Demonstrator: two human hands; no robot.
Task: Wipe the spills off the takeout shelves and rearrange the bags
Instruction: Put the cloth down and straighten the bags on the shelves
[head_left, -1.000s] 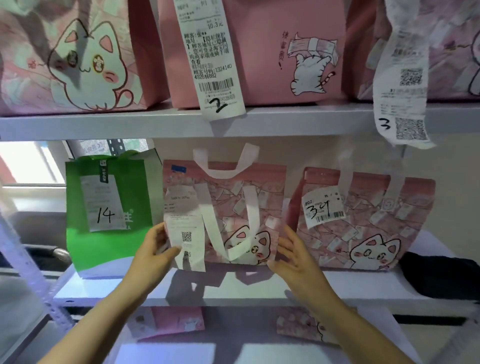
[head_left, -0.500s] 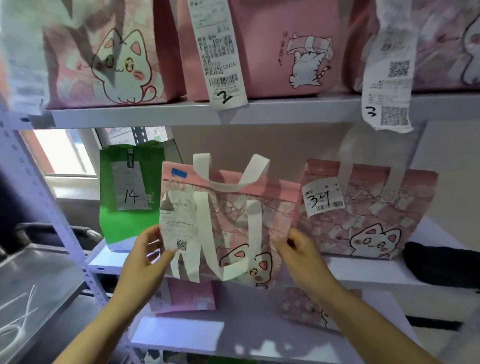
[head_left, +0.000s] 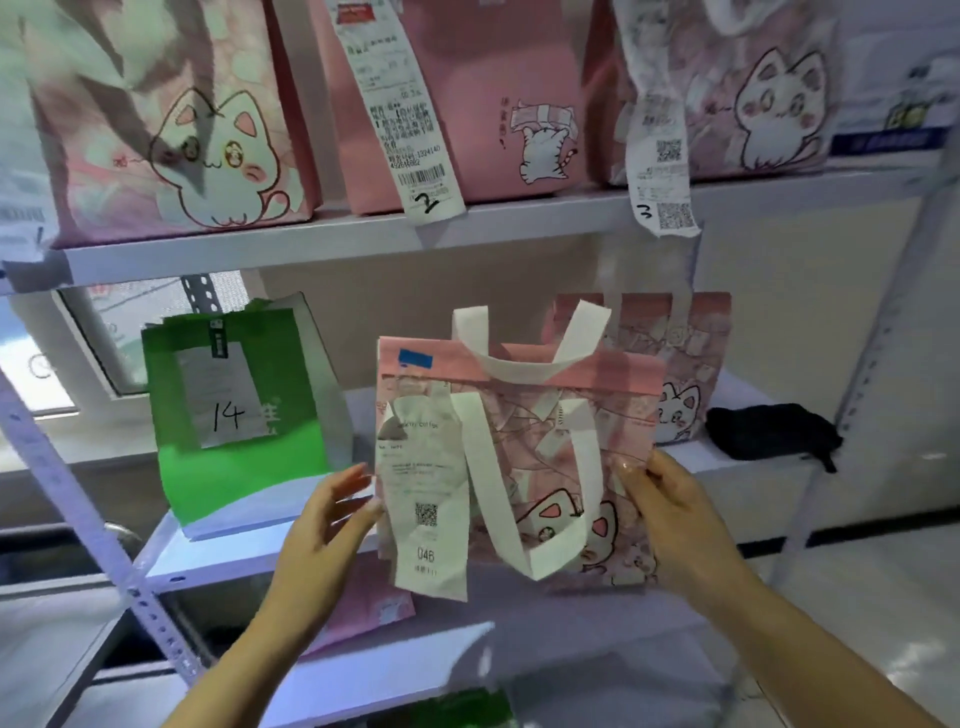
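I hold a pink cat-print bag with white handles and a long receipt in front of the middle shelf, clear of its surface. My left hand grips its left edge and my right hand grips its right edge. A green bag marked 14 stands on the middle shelf to the left. Another pink cat bag stands on the shelf behind the held bag, mostly hidden by it. A black cloth lies on the shelf at the right.
The top shelf carries three pink bags, with receipts marked 2 and 3 hanging over its edge. A grey perforated upright runs diagonally at the left. A lower shelf holds more pink bags below.
Both hands have lifted the pink cat bag off the middle shelf and drawn it toward me and to the right, so that it now covers most of the bag marked 34.
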